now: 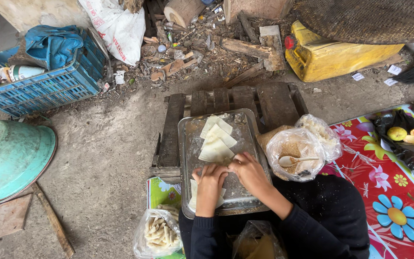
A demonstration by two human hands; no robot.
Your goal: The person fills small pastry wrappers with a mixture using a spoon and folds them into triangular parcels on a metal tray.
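Pale dough is what your hands work on: your left hand [209,183] and right hand [248,171] sit side by side, thumbs nearly touching, both curled down over a small wrapper [222,169] at the middle of the metal tray [188,144]; the fingers press flat on it, and whether they pinch it or only hold it down you cannot tell. Under your left wrist more thin white sheets [193,195] lie on the near end of the tray. Nearest you, by your dark sleeves, a clear bag of finished pale rolls [158,234] rests on the ground at your left, and another clear bag [257,244] with something yellowish sits against your lap. Just beyond your fingers three folded wrappers [216,139] overlap in a row up the tray. To your right, touching the tray's edge, an open plastic bag holds brown crumbly filling [294,149] with a white spoon [295,159] lying in it, and a second bag of pale filling [321,134] stands just behind it. The tray rests on a low stand of dark wooden slats [274,101]. On your right a red flowered mat [389,192] carries a black bag with yellow fruit [398,134]. On your left a turquoise basin [8,158] lies upside down on the concrete, with a blue plastic crate [39,88] beyond it. Farthest off are a yellow container [331,57], scrap wood [245,48] and a white sack [118,29].
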